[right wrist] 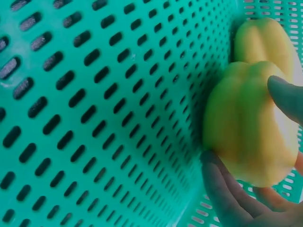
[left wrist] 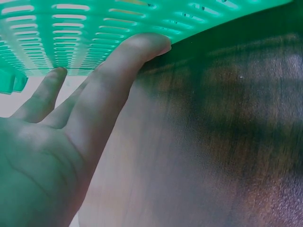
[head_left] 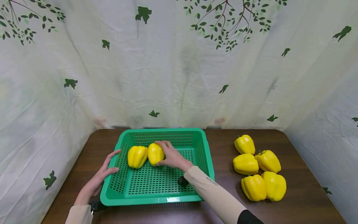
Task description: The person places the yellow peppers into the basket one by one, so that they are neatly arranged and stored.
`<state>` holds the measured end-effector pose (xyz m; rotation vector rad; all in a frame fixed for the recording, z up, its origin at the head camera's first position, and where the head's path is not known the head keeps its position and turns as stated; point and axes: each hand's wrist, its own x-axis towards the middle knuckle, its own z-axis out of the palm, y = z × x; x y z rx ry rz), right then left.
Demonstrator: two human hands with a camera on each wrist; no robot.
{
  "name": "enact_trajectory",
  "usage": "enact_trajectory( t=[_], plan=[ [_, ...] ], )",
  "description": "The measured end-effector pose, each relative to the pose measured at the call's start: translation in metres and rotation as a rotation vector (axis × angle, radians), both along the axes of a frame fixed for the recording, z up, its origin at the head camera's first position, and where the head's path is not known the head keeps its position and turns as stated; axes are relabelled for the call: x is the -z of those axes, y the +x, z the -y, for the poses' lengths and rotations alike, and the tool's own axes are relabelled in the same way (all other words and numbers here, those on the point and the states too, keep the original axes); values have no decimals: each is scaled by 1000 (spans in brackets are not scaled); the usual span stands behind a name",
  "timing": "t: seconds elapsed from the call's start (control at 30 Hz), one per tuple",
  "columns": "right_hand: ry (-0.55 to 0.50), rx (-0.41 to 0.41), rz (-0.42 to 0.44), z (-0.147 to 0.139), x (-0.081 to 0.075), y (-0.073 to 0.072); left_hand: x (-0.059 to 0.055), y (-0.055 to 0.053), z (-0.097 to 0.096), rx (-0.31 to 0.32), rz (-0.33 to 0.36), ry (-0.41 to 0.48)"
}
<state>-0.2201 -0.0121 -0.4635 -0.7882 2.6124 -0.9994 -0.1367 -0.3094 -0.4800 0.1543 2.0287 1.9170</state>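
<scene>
A green plastic basket [head_left: 151, 199] with slotted walls sits on the table. Inside it, at the left, lies one yellow bell pepper [head_left: 137, 157]. Beside that one, my right hand [head_left: 174, 157] grips a second yellow bell pepper [head_left: 155, 154] between thumb and fingers. Seen from the right wrist, this held pepper [right wrist: 248, 125] is close to the basket floor, in front of the other pepper [right wrist: 265, 40]. My left hand [head_left: 102, 174] rests against the basket's left side; its extended fingers touch the outer wall in the left wrist view, where the hand [left wrist: 52, 151] shows its palm.
Several more yellow bell peppers [head_left: 253, 187] lie grouped on the dark wooden table [head_left: 305, 199], right of the basket. A pale curtain [head_left: 173, 77] with a leaf print hangs behind the table and along both sides.
</scene>
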Motion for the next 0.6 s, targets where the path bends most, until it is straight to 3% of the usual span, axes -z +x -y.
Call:
enact_trajectory(
  t=[0.6],
  plan=[
    [-60,18,59,-16,-15,3,-1,1,0,-14,6,-12]
  ],
)
